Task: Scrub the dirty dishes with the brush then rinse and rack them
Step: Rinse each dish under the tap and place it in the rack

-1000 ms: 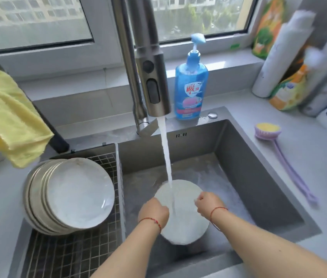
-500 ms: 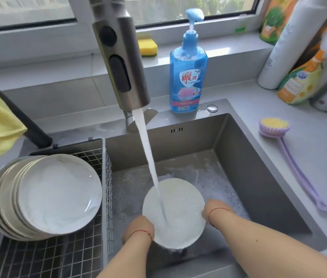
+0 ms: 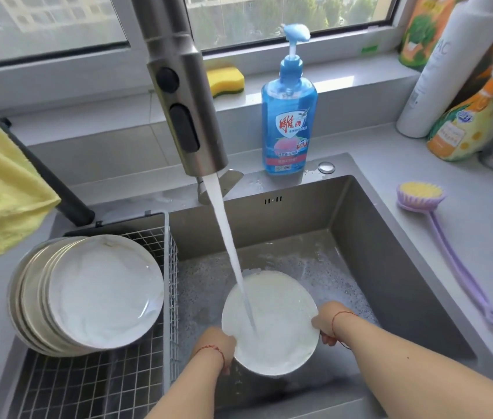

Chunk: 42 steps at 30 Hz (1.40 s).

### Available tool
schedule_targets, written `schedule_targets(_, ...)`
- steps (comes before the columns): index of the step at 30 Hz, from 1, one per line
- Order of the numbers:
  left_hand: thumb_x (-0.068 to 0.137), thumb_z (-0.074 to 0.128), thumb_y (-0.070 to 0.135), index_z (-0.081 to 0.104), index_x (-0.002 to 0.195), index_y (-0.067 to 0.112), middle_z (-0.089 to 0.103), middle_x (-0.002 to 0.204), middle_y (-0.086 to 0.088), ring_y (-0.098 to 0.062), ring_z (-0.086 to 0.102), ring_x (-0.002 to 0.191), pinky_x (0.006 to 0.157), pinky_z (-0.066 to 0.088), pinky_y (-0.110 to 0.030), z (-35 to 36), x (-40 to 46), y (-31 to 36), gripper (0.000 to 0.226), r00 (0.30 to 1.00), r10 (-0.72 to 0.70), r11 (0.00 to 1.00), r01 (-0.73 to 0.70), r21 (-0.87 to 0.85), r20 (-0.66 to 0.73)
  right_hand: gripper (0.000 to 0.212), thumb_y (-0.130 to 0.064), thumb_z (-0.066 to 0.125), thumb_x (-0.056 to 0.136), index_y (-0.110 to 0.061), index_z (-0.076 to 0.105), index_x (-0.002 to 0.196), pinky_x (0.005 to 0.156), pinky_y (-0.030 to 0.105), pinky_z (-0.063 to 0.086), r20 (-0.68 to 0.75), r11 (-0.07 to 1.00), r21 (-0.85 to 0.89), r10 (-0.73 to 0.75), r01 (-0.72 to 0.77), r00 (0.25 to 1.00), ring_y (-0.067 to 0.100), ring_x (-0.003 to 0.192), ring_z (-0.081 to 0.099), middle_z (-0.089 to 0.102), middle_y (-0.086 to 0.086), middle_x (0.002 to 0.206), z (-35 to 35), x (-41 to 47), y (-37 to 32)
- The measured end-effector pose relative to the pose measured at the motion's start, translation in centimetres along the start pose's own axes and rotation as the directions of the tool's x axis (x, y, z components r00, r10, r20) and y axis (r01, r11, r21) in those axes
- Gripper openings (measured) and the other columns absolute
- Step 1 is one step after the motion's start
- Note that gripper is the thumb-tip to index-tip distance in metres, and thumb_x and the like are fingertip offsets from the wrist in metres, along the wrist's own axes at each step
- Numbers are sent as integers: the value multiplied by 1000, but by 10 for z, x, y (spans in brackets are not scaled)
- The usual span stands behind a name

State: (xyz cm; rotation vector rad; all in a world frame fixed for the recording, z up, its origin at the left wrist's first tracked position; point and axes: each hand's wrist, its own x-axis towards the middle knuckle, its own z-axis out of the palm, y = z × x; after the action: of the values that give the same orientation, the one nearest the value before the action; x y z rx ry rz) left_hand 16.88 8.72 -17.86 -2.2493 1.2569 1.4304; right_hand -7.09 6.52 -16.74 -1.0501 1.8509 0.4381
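Both hands gripped a white plate [image 3: 272,322] low in the sink [image 3: 390,252], the left hand [image 3: 218,346] and right hand [image 3: 326,322] curled on opposite rims. Water from the faucet [image 3: 187,110] struck its face (the brush [image 3: 438,237] lay on the counter, and washed plates [image 3: 94,291] leaned in the rack [image 3: 87,385]).

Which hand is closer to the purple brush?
The right hand. It grips the white round plate's right edge, the side toward the purple long-handled brush on the counter. The left hand grips the plate's left edge, farther away.
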Motion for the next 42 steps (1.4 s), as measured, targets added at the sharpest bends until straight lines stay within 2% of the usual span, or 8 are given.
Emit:
schedule_targets(5, 97, 51, 10, 60, 104, -2, 71, 69, -11, -22, 69, 58, 48, 54, -25, -1, -12, 5, 16, 992, -96, 955, 116, -274, 85, 36, -17, 45, 88, -8, 55, 55, 49, 20, 39, 36, 1000, 4, -28, 28, 999, 11, 37, 49, 53, -2, 35, -9, -12, 2)
schedule_targets(10, 93, 49, -11, 58, 111, -6, 67, 99, -23, -34, 68, 77, 44, 55, -34, 3, -21, 7, 20, 980, -126, 690, 196, -697, 151, 33, -13, 49, 87, -4, 48, 55, 42, 18, 26, 2, 983, 176, -56, 55, 998, 15, 32, 37, 45, 1, 31, -26, -31, 3)
schedule_targets(18, 90, 34, -20, 42, 137, 1, 64, 115, -27, -44, 63, 99, 58, 59, -46, -3, -57, 23, 51, 946, 117, 381, 238, -893, 302, 20, -10, 48, 79, -7, 51, 60, 48, 20, 30, -213, 973, 143, -150, 182, 966, 19, 41, 37, 49, 6, 47, -64, -59, 0)
schedule_targets(26, 81, 36, -23, 48, 132, 28, 59, 128, -13, -42, 58, 115, 71, 60, -50, -8, -69, 35, 72, 957, 283, 235, -12, -972, 57, 21, -34, 67, 82, -22, 50, 84, 68, 29, 47, -682, 912, -213, -395, 350, 616, 15, 78, 52, 53, -6, 86, -54, -81, 1)
schedule_targets(30, 89, 45, -13, 48, 127, 32, 58, 123, -6, -34, 59, 110, 65, 61, -42, -23, -82, 37, 59, 961, 266, 275, -155, -949, -80, 29, -41, 65, 79, -21, 64, 100, 89, 35, 47, -528, 736, -483, -677, 475, 513, 21, 98, 58, 59, -3, 102, -21, -90, 1)
schedule_targets(33, 96, 53, 0, 50, 130, 29, 62, 124, -8, -34, 64, 106, 60, 59, -38, -24, -84, 33, 45, 960, 251, 280, -195, -940, -124, 50, -47, 24, 93, -21, 64, 110, 100, 34, 40, -232, 629, -378, -775, 679, 589, 12, 107, 52, 60, -9, 117, 4, -106, -3)
schedule_targets(37, 101, 53, 24, 53, 126, 23, 71, 113, -13, -33, 73, 91, 54, 57, -34, -22, -93, 28, 25, 952, 277, 272, -206, -940, -129, 45, -32, 24, 104, -30, 28, 149, 114, 16, -3, 4, 565, -177, -819, 806, 574, -10, 136, 7, 16, -29, 144, 21, -127, -24)
schedule_targets(42, 101, 45, 45, 59, 123, 23, 74, 109, -8, -30, 72, 97, 58, 58, -37, -13, -105, 29, 34, 936, 335, 337, -221, -915, -103, 48, -24, 17, 103, -26, 20, 152, 119, 34, -5, 63, 528, -239, -829, 815, 555, 3, 143, 8, 18, -15, 155, 19, -118, -71)
